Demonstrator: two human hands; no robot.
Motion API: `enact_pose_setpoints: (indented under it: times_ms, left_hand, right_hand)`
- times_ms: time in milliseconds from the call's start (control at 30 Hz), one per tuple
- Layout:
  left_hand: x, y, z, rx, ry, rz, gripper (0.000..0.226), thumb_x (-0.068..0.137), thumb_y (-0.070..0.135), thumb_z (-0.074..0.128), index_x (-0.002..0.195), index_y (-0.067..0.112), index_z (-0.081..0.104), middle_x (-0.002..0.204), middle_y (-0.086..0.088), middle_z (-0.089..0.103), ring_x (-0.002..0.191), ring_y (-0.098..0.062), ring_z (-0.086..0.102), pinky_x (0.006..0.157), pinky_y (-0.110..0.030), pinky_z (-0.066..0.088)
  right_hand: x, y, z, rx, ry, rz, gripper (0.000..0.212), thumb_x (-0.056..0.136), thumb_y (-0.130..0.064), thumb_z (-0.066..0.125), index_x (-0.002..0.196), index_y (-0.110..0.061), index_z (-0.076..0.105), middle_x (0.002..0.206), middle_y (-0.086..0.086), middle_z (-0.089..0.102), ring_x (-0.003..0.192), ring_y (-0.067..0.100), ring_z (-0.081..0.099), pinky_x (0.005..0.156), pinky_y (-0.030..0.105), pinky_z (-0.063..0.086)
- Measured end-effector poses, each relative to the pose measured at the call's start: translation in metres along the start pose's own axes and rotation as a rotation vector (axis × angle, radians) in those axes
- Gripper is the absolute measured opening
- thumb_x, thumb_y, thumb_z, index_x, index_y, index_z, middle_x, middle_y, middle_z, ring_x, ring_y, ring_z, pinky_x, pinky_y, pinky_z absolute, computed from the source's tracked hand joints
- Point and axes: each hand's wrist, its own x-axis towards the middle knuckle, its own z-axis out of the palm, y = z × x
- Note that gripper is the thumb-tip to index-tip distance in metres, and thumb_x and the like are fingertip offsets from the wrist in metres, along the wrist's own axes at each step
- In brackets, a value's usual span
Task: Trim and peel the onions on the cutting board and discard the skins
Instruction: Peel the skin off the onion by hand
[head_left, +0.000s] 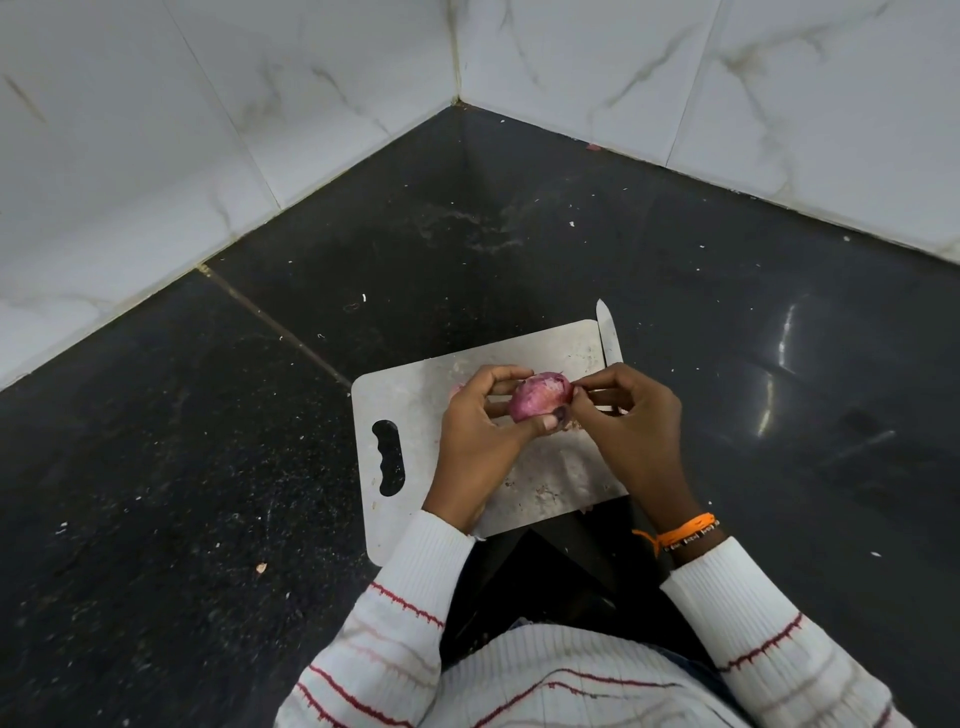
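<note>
Left hand (480, 431) grips the red onion (537, 399) above the cutting board (415, 395); right hand (631, 415) pinches its skin, knife (608, 335) alongside.

No readable text, label, brand or number anywhere in view.

Dark speckled stone counter (208, 441) holding a metal cutting board (415, 400), a knife (609, 338) just beside it.
</note>
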Motion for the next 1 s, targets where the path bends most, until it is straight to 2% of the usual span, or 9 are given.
enact_pose_setpoints:
  times_ms: [133,233,333,500,600,733,833,933,1000]
  left_hand:
    - [0.001,-0.002,-0.002,-0.044,-0.051,0.038,0.042,0.075,0.003,0.074,0.108,0.025,0.060,0.113,0.004,0.062,0.100,-0.011,0.062,0.082,-0.023,0.055]
    - [0.001,-0.002,-0.002,-0.044,-0.095,0.112,0.038,0.081,0.000,0.067,0.111,0.023,0.061,0.115,0.003,0.062,0.105,-0.011,0.061,0.086,-0.024,0.054]
    - [0.002,-0.002,-0.002,-0.079,-0.080,0.159,0.036,0.082,-0.003,0.065,0.110,0.019,0.064,0.114,0.001,0.064,0.103,-0.006,0.062,0.084,-0.020,0.053]
    - [0.007,-0.006,-0.003,-0.165,0.043,0.169,0.018,0.080,-0.005,0.066,0.092,0.007,0.071,0.106,-0.006,0.069,0.100,-0.017,0.066,0.083,-0.031,0.056]
    - [0.005,-0.006,-0.001,-0.051,0.123,0.282,0.016,0.080,-0.006,0.066,0.085,0.008,0.072,0.099,-0.005,0.070,0.095,-0.013,0.065,0.082,-0.025,0.054]
    - [0.004,-0.007,-0.001,0.041,0.179,0.349,0.011,0.080,-0.002,0.068,0.081,0.008,0.072,0.085,-0.002,0.068,0.086,-0.016,0.063,0.079,-0.025,0.053]
    - [0.005,-0.003,-0.004,0.052,0.207,0.310,0.003,0.078,0.004,0.072,0.077,0.005,0.069,0.078,-0.003,0.065,0.073,-0.007,0.060,0.069,-0.012,0.048]
    - [0.005,-0.003,-0.005,0.056,0.247,0.192,0.018,0.080,0.015,0.073,0.069,0.008,0.059,0.064,0.003,0.056,0.057,0.001,0.048,0.059,-0.007,0.043]
    - [0.006,-0.004,-0.004,0.060,0.201,0.126,0.018,0.084,0.020,0.068,0.073,0.012,0.056,0.068,0.006,0.056,0.060,0.002,0.049,0.060,-0.006,0.043]
  right_hand:
    - [0.001,0.005,-0.002,0.165,-0.121,0.148,0.017,0.088,-0.008,0.058,0.094,-0.021,0.068,0.096,-0.002,0.068,0.093,0.015,0.065,0.080,0.030,0.055]
    - [-0.002,0.003,-0.003,0.409,-0.297,0.252,0.024,0.090,-0.014,0.056,0.112,-0.021,0.064,0.112,-0.001,0.065,0.105,0.018,0.063,0.086,0.032,0.054]
    - [-0.004,-0.001,-0.005,0.500,-0.362,0.243,0.036,0.080,-0.017,0.063,0.115,-0.022,0.061,0.113,-0.002,0.066,0.107,0.017,0.062,0.088,0.033,0.053]
    - [-0.005,0.003,-0.002,0.518,-0.321,0.301,0.034,0.076,-0.024,0.066,0.109,-0.028,0.065,0.116,0.002,0.064,0.108,0.024,0.062,0.086,0.042,0.054]
    - [-0.007,0.003,0.003,0.546,-0.290,0.373,0.033,0.077,-0.026,0.064,0.110,-0.022,0.064,0.114,0.006,0.064,0.105,0.025,0.064,0.081,0.039,0.057]
    - [-0.007,0.004,0.004,0.521,-0.254,0.427,0.032,0.083,-0.027,0.062,0.114,-0.020,0.062,0.118,0.009,0.062,0.104,0.024,0.065,0.081,0.039,0.057]
    - [-0.006,0.006,0.002,0.590,-0.219,0.498,0.024,0.087,-0.020,0.058,0.111,-0.022,0.059,0.122,0.011,0.056,0.106,0.026,0.063,0.079,0.036,0.058]
    - [-0.005,0.003,0.002,0.741,-0.207,0.570,0.019,0.093,-0.011,0.049,0.106,-0.022,0.058,0.121,0.011,0.055,0.108,0.029,0.061,0.079,0.034,0.058]
    - [-0.004,0.001,0.001,0.797,-0.221,0.585,0.021,0.095,-0.010,0.045,0.108,-0.020,0.058,0.116,0.008,0.058,0.106,0.029,0.062,0.078,0.034,0.058]
